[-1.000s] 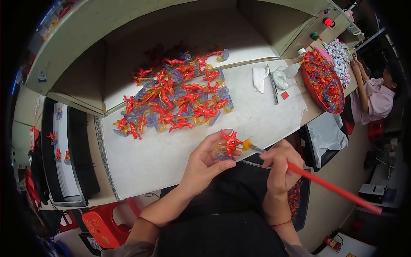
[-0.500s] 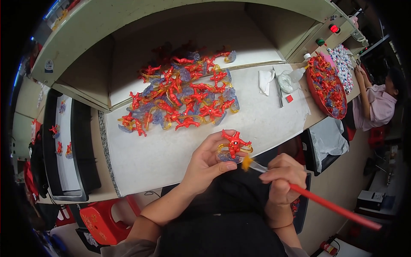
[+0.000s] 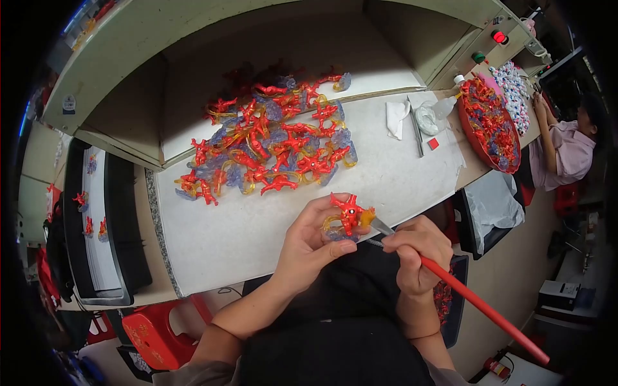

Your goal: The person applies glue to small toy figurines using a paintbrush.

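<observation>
Between the thumb and fingers of my left hand (image 3: 311, 241) is a small red figurine (image 3: 348, 214) with a clear purple base and yellow loops. My right hand (image 3: 420, 251) grips a paintbrush (image 3: 479, 307) with a long red handle and a metal ferrule. Its yellowish bristles meet the right side of the figurine, covering part of it. Beyond my hands, a heap of similar figurines (image 3: 261, 145) is spread over the white sheet (image 3: 219, 248), reaching back into the shaded booth.
A black tray (image 3: 125, 257) with a few figurines stands at left. On the right lie a folded white cloth (image 3: 396, 120), a metal tool (image 3: 414, 128), a squeeze bottle (image 3: 444, 106) and a red basket (image 3: 465, 132) of figurines. Another person (image 3: 566, 145) sits far right. A red stool (image 3: 154, 334) stands below.
The brush has moved left and up, from just beside the figurine onto its right side. My left hand keeps nearly the same place and hold.
</observation>
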{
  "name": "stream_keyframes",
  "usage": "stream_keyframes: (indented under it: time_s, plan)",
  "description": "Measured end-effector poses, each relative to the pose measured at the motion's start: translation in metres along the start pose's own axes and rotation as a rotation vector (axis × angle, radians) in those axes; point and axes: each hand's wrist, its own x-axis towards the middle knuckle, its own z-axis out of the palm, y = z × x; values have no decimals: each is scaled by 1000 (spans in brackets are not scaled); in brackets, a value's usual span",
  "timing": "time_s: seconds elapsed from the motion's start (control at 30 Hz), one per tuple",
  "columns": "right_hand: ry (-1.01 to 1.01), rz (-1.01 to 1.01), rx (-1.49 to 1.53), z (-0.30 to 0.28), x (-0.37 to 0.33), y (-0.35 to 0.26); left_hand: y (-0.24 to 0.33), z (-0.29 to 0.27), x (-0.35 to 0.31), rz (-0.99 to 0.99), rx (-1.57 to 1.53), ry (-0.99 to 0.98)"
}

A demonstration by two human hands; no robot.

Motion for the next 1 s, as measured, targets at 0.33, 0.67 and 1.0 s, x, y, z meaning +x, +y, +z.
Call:
stream_keyframes:
  time_s: [0.33,0.67,1.0]
  plan:
    - [-57,68,12,-9,-19,-4,-1,-3,3,3,1,11]
    - [70,148,225,-2,-5,-6,-2,1,-2,47,101,-17]
    - [15,86,288,-5,-11,6,-8,-4,-4,75,262,32]
